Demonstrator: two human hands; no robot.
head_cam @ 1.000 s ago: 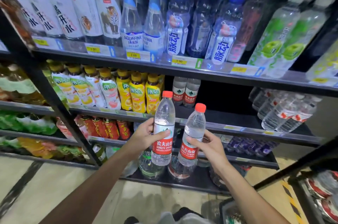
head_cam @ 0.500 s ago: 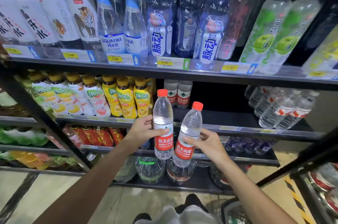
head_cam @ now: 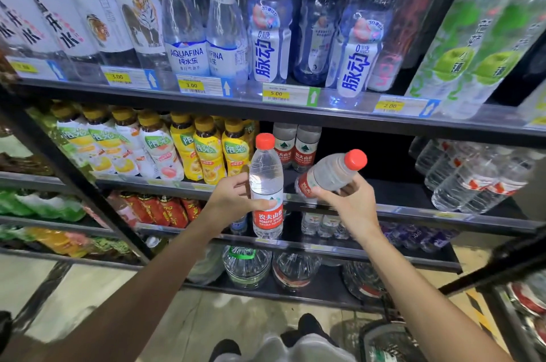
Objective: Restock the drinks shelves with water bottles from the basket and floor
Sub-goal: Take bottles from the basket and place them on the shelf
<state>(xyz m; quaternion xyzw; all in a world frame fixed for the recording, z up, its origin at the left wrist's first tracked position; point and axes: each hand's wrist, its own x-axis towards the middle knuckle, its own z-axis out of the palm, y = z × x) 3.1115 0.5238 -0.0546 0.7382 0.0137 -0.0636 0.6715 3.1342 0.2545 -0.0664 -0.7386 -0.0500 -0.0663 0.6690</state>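
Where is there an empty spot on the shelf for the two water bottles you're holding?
The widest bare patch is the dark shelf between the two red-label bottles at the back and the clear bottles lying at the right. Left of it, the yellow-capped tea bottles stand packed together. The top shelf looks full along its front.

You've got yellow-capped tea bottles (head_cam: 204, 152) mid shelf left, Aquafina bottles (head_cam: 184, 36) above, green-apple bottles (head_cam: 461, 45) top right, yellow price tags (head_cam: 276, 93) along edge.

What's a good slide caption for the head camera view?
Left hand holds a red-capped water bottle upright, right hand tilts a second bottle toward the shelf's dark gap.
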